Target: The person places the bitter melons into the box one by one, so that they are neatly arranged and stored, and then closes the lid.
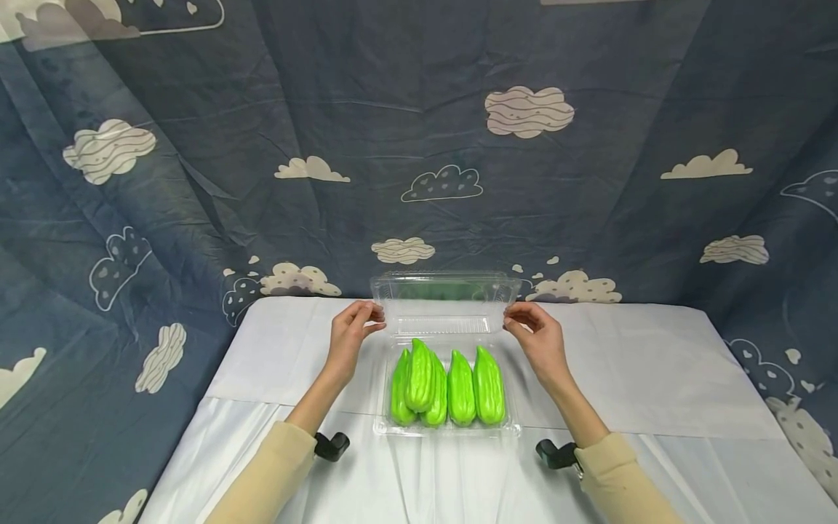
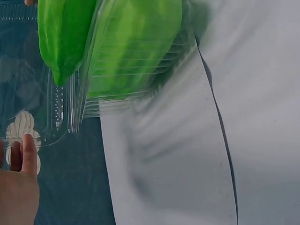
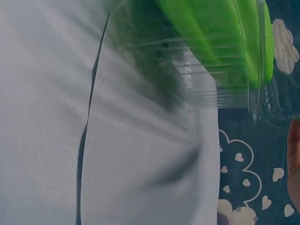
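A clear plastic clamshell box [image 1: 382, 418] lies on the white cloth with its hinged lid [image 1: 445, 306] raised at the back. Several bright green, ridged bitter melons [image 1: 461, 389] fill its base; one lies on top of others at the left, two lie side by side at the right. My left hand [image 1: 350, 331] pinches the lid's left edge between thumb and fingers. At the opposite edge, my right hand [image 1: 537, 335] pinches the lid likewise. In the left wrist view, a melon [image 2: 65, 37] shows above the box's rim. Only part of the right hand [image 3: 294, 164] enters the right wrist view.
White cloth [image 1: 655, 371] covers the table, with a seam across it. Behind and at both sides hangs a dark blue curtain [image 1: 393, 94] with cloud prints. Black wrist-camera mounts [image 1: 332, 446] sit at both cuffs.
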